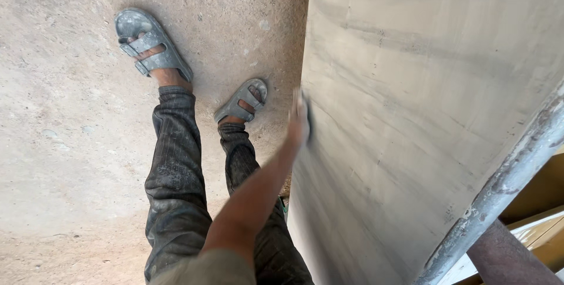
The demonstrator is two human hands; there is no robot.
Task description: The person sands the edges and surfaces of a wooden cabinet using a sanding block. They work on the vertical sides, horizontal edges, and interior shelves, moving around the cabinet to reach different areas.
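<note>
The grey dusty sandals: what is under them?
Under the grey dusty sandals lies a bare, speckled concrete floor. The patches directly beneath the soles are covered, so they cannot be seen.

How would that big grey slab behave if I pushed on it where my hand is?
The slab looks like cement or plaster, broad and thick, so probably stiff and heavy; a push from the hand likely won't shift it. Its face looks smooth and dusty, so the palm may slide. It seems to lean against the metal pole, so a hard shove could tip it.
</note>
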